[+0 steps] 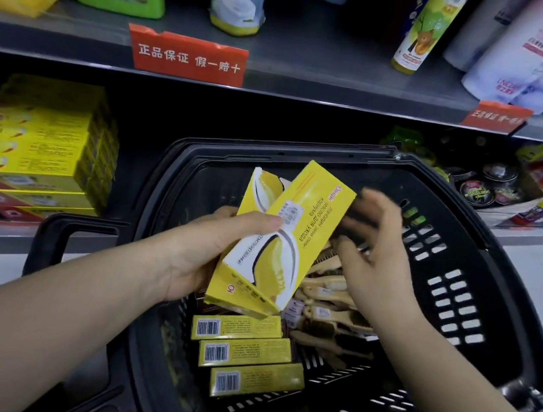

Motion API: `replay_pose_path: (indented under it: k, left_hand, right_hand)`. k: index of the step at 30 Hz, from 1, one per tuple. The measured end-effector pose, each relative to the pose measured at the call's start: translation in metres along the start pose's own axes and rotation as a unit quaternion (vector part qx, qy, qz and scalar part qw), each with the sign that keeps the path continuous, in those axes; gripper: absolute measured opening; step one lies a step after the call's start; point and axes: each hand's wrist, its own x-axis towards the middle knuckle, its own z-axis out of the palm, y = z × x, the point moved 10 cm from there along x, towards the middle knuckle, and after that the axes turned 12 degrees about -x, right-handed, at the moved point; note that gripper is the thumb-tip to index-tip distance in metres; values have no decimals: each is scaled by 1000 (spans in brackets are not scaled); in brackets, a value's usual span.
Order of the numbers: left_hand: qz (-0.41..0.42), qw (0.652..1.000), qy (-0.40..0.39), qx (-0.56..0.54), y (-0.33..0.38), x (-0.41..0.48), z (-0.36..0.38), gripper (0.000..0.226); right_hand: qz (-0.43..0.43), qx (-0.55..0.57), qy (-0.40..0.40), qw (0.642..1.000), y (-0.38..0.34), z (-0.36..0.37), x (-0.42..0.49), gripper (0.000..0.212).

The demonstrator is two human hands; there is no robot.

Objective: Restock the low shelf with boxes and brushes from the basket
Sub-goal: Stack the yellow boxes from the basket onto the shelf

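- Left of frame: stacked yellow cardboard boxes (39,147) on the low grey shelf (0,235).
- Centre: left hand (209,249) grips two held yellow boxes (279,241) over the black plastic basket (498,305).
- Right of centre: blurred right hand (377,257) above wooden brushes (326,303); grip unclear.

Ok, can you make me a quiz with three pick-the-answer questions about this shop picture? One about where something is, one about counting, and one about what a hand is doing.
1. Where are the wooden brushes? A) in a drawer B) in the black basket C) on a chair
2. How many barcoded boxes lie in the basket? A) one B) three C) six
3. What is the left hand doing? A) hanging empty B) waving C) gripping yellow boxes

Answers: 1 B, the brushes are heaped inside the basket. 2 B, three barcode labels show, one behind another. 3 C, its thumb and fingers clamp the boxes above the basket.
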Motion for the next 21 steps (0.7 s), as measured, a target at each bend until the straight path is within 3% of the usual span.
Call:
replay_pose_path:
  k: [2, 3, 5, 8, 12, 14, 17, 21]
  left_hand:
    - [25, 999, 30, -12, 4, 0, -6, 87]
    - [35, 999, 38, -15, 5, 0, -8, 89]
    - [46, 998, 45, -10, 6, 0, -10, 91]
    - [37, 998, 52, -7, 3, 3, -13, 85]
    - [14, 999, 31, 6, 4, 2, -8, 55]
    - [-5, 1000, 27, 4, 3, 1, -9, 65]
    - [-44, 999, -14, 4, -1, -2, -3, 77]
    - [-85, 994, -60, 32, -9, -3, 7, 72]
  right_hand:
    - [184, 192, -115, 957, 24, 34, -14, 26]
    - [214, 219, -174, 936, 24, 50, -24, 28]
    - [194, 207, -227, 932, 16, 67, -34, 35]
    - [184, 230, -222, 929, 14, 74, -38, 30]
    - [170, 245, -203, 933, 12, 45, -20, 23]
    - [139, 249, -173, 943, 9, 11, -5, 23]
    - [57, 196, -201, 958, 3, -22, 8, 54]
    - [13, 74, -252, 965, 0, -13, 6, 34]
